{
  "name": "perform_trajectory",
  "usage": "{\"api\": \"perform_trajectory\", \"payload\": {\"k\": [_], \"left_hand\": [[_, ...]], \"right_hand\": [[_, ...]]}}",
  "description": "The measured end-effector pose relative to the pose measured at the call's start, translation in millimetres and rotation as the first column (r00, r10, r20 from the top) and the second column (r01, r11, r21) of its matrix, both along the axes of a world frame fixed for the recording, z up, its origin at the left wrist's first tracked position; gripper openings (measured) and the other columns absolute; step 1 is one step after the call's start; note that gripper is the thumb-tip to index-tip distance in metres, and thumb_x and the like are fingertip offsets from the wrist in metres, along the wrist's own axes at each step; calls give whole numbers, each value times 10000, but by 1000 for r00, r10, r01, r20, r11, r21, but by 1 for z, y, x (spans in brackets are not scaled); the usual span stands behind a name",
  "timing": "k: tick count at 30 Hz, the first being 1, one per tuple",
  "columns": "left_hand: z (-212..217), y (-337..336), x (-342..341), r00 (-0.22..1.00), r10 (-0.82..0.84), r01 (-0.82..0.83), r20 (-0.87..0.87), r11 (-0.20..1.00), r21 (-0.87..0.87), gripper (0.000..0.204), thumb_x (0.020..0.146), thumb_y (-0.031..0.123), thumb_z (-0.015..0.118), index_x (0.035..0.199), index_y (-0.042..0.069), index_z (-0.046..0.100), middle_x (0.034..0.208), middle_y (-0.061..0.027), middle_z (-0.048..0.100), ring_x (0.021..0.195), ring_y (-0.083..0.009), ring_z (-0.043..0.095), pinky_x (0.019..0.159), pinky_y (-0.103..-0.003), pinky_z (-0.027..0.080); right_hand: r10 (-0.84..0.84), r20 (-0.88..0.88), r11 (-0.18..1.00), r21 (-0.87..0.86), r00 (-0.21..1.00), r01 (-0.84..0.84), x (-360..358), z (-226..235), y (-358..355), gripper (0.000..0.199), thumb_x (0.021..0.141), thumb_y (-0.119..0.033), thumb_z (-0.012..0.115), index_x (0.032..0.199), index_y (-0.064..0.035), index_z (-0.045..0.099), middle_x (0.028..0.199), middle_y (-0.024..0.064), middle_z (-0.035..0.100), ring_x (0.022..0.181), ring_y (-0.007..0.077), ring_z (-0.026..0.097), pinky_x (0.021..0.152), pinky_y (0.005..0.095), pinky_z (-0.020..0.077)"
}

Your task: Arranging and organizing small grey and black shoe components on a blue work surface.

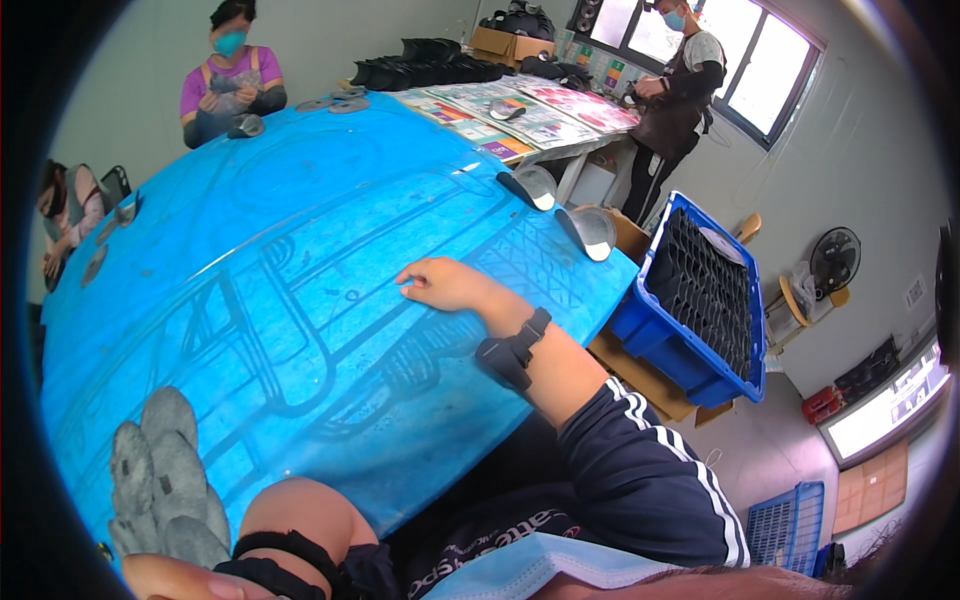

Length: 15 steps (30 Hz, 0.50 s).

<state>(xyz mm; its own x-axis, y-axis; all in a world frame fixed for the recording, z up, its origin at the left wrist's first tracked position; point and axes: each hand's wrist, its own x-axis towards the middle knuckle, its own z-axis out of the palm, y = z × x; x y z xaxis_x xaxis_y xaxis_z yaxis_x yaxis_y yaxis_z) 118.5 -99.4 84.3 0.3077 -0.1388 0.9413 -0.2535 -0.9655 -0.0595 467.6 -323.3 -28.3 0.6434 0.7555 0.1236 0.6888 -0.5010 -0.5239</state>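
My right hand (440,284) rests on the blue-covered table (350,230). Its fingers are loosely bent and apart, with nothing in them, and a black strap device sits on that forearm. At the lower left edge, part of my left hand (175,578) shows beside a pile of grey, rounded felt-like pads (165,470). Its fingers are mostly out of view, so whether it holds a pad cannot be told. Beyond my right hand, near the table's right edge, two curved black-and-grey pieces (588,232) lie apart from each other.
A blue crate (625,325) packed with black curved pieces stands right of the table. More black pieces (430,68) are stacked at the far end, near a cardboard box (510,45). Three other people work around the tables. A black fan (835,258) stands at the right.
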Motion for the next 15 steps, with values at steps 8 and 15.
{"api": "perform_trajectory", "payload": {"k": [8, 15], "left_hand": [[0, -4, 4, 990, 127, -130, 55, 990, 52, 144, 821, 107, 414, 708, 18, 412, 634, -77, 375, 605, -189, 414, 573, -299, 337], [0, -10, 15, 664, 662, -735, 349, 665, 137, 135, 828, 109, 415, 761, -5, 440, 666, -98, 419, 622, -206, 449, 585, -308, 367]], "right_hand": [[13, 0, 1000, -6, 1000, -13, -1, 0, 0, 305, 786, -259, 549, 1020, -64, 569, 740, 97, 558, 710, 254, 544, 629, 351, 432], [14, 23, 1000, 6, 1000, -14, 0, 0, 0, 309, 782, -262, 550, 1016, -61, 571, 741, 100, 560, 710, 254, 545, 629, 352, 433]]}}
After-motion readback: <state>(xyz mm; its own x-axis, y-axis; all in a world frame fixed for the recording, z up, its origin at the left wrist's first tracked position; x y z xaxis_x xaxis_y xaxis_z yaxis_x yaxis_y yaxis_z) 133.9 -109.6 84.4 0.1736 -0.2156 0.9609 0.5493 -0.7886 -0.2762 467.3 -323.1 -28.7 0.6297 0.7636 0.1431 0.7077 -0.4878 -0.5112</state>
